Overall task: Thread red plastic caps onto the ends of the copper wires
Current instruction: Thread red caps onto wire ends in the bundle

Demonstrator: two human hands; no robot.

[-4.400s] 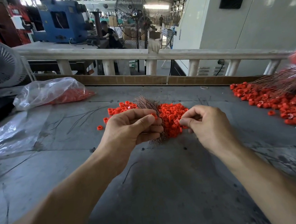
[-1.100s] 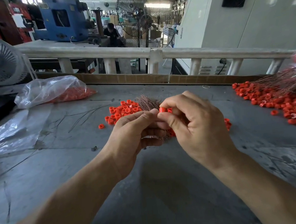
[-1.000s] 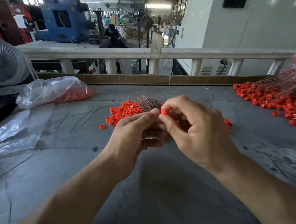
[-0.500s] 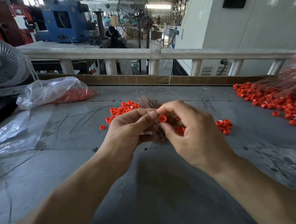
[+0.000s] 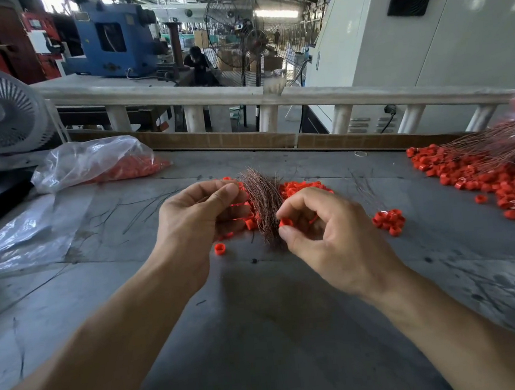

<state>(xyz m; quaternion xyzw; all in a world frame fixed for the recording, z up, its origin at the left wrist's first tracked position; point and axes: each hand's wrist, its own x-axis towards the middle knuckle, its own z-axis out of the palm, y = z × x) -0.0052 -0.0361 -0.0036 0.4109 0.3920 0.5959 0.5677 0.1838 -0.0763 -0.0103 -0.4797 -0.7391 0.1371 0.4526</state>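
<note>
Pinching: your right hand (image 5: 332, 234) grips one red cap (image 5: 285, 222) between thumb and forefinger, the other fingers (image 5: 301, 201) curled in over the palm.
Left hand: your left hand (image 5: 195, 219) has its fingers curled, thumb against forefinger near the top of the copper wire bundle (image 5: 263, 203); whether a single wire sits in that pinch you cannot tell.
Cap position: the held cap is just beside the lower right edge of the bundle, between your two hands.
Bundle: the wires stand up in a fanned tuft from the bench (image 5: 263, 335).
Loose caps: a pile of red caps (image 5: 302, 187) lies behind the bundle; a small cluster (image 5: 389, 221) lies to the right of your right hand; a single cap (image 5: 220, 248) lies on the bench below your left hand.
Far right: a larger spread of caps (image 5: 484, 179) lies under more long wires (image 5: 497, 146).
Far left: a clear bag of caps (image 5: 96, 163) and a flat plastic sheet (image 5: 18, 236).
</note>
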